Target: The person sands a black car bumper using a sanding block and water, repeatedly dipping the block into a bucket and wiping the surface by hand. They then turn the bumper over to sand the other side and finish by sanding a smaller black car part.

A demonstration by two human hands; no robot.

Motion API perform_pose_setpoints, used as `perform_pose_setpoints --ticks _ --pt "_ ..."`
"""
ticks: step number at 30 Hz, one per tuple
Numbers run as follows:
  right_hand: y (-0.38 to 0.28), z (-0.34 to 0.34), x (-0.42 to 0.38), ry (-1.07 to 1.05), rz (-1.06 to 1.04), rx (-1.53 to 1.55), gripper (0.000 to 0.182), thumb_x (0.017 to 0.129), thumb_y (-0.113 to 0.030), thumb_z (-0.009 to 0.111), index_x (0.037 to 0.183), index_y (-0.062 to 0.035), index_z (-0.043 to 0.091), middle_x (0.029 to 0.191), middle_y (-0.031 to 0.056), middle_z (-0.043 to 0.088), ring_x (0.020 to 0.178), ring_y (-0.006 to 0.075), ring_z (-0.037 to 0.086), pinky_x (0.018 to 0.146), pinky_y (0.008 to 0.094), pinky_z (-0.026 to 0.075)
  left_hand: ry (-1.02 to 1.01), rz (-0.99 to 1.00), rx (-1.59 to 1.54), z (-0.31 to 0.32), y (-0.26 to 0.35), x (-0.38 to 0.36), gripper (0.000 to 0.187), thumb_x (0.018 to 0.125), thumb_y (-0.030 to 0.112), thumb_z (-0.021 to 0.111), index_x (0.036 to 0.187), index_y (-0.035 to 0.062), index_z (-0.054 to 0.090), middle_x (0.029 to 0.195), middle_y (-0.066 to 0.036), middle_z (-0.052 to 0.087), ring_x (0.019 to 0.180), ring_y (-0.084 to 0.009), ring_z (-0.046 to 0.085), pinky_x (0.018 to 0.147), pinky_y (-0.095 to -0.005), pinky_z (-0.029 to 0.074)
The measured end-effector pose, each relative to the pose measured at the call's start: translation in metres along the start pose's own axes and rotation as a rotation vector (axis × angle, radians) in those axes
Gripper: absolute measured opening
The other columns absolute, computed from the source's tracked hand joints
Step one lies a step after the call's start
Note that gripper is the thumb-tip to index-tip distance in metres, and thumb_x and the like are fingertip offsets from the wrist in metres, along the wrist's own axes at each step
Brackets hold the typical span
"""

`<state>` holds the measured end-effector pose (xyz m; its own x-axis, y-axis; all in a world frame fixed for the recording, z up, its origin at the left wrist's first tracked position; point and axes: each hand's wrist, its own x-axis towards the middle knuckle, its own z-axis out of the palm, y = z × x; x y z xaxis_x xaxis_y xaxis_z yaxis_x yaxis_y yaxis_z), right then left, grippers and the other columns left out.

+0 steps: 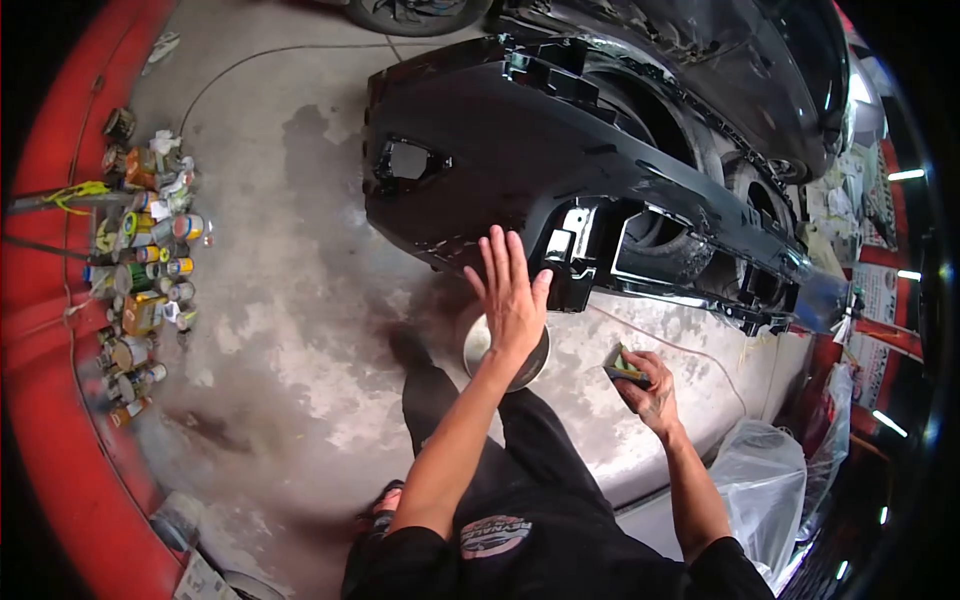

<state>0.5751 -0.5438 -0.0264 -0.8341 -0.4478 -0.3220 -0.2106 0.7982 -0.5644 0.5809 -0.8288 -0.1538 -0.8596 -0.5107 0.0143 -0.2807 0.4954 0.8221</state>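
A black car bumper lies across the upper middle of the view, its openings toward the right. Flat and with fingers spread, my left hand is at the bumper's lower edge, fingertips overlapping its surface. Below that hand, partly hidden by it, is a round bucket between my legs. My right hand is out to the right, away from the bumper. Its fingers are closed around a small dark, flat-sided sanding pad with a yellow-green part showing.
Several paint cans and bottles stand along the red wall at left. A dark car is behind the bumper, and a tire shows at the top. Clear plastic sheeting hangs at lower right. A hose crosses the stained concrete floor.
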Motion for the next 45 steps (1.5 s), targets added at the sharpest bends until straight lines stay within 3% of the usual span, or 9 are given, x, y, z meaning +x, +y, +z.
perform_pose_setpoints --ticks 10,12,15,18,24,34,37,40,45 --pt "0.164 0.034 -0.164 -0.098 0.598 -0.05 0.053 0.078 -0.014 0.09 0.128 -0.0017 0.079 0.118 0.0222 0.077 0.109 0.0321 0.076 0.099 0.0394 0.059 -0.108 -0.198 0.04 -0.02 -0.044 -0.006 0.076 0.116 0.044 0.047 0.174 0.0031 0.021 0.184 -0.015 0.015 0.169 -0.0422 0.011 0.129 -0.0742 0.014" --pt "0.171 0.043 -0.194 -0.069 0.685 0.049 0.053 0.078 -0.021 0.089 0.129 -0.0072 0.079 0.118 0.0212 0.08 0.107 0.0332 0.079 0.098 0.0403 0.06 -0.151 -0.23 0.074 -0.029 -0.045 -0.004 0.072 0.118 0.045 0.043 0.173 0.0026 0.027 0.184 -0.017 0.016 0.169 -0.0426 0.013 0.129 -0.0718 0.018" --pt "0.155 0.061 -0.222 0.001 0.741 0.106 0.052 0.077 -0.017 0.09 0.126 -0.0029 0.079 0.119 0.0215 0.08 0.109 0.0311 0.077 0.1 0.039 0.059 -0.155 -0.138 0.103 -0.037 -0.021 0.0 0.069 0.117 0.041 0.046 0.171 0.001 0.032 0.183 -0.019 0.018 0.169 -0.0435 0.014 0.129 -0.0709 0.018" --pt "0.142 0.094 -0.248 0.075 0.775 0.164 0.053 0.077 -0.019 0.089 0.127 -0.0039 0.079 0.121 0.0219 0.079 0.112 0.0335 0.077 0.102 0.0399 0.058 -0.195 0.185 0.14 -0.039 0.028 0.012 0.067 0.113 0.031 0.054 0.169 -0.0008 0.035 0.181 -0.021 0.022 0.168 -0.0449 0.015 0.13 -0.0698 0.016" --pt "0.13 0.149 -0.281 0.124 0.786 0.236 0.054 0.078 -0.025 0.086 0.129 -0.0063 0.079 0.124 0.025 0.077 0.117 0.0386 0.074 0.106 0.0433 0.057 -0.153 0.592 0.364 -0.033 0.085 0.056 0.076 0.112 0.035 0.058 0.172 0.0 0.027 0.183 -0.02 0.016 0.169 -0.0446 0.01 0.13 -0.0709 0.009" --pt "0.168 0.154 -0.334 0.238 0.887 0.477 0.05 0.077 -0.023 0.084 0.123 -0.0044 0.081 0.124 0.0289 0.076 0.116 0.042 0.073 0.105 0.0445 0.057 -0.136 0.807 0.6 0.048 0.142 0.091 0.095 0.106 0.049 0.063 0.17 -0.009 0.025 0.183 -0.026 0.007 0.17 -0.0431 0.005 0.131 -0.0699 0.004" --pt "0.175 0.139 -0.337 0.233 0.898 0.363 0.051 0.077 -0.018 0.083 0.125 -0.0013 0.079 0.124 0.029 0.076 0.115 0.0423 0.074 0.104 0.0439 0.057 -0.152 0.911 0.667 0.08 0.177 0.084 0.091 0.107 0.056 0.058 0.167 -0.0078 0.035 0.181 -0.025 0.018 0.169 -0.0417 0.014 0.132 -0.0687 0.01" --pt "0.191 0.136 -0.337 0.283 0.897 0.483 0.052 0.077 -0.015 0.082 0.127 0.0011 0.078 0.126 0.0297 0.076 0.115 0.0423 0.075 0.104 0.0437 0.057 -0.251 1.029 0.622 0.114 0.21 0.08 0.089 0.107 0.06 0.056 0.165 -0.0058 0.042 0.179 -0.023 0.028 0.168 -0.0388 0.022 0.132 -0.0677 0.014" --pt "0.217 0.146 -0.334 0.362 0.858 0.507 0.053 0.079 -0.014 0.083 0.129 0.0026 0.076 0.116 0.0259 0.08 0.109 0.0388 0.077 0.099 0.0416 0.059 -0.243 1.058 0.586 0.129 0.223 0.078 0.086 0.107 0.06 0.055 0.164 -0.0041 0.044 0.179 -0.02 0.03 0.167 -0.0377 0.025 0.132 -0.0682 0.014"
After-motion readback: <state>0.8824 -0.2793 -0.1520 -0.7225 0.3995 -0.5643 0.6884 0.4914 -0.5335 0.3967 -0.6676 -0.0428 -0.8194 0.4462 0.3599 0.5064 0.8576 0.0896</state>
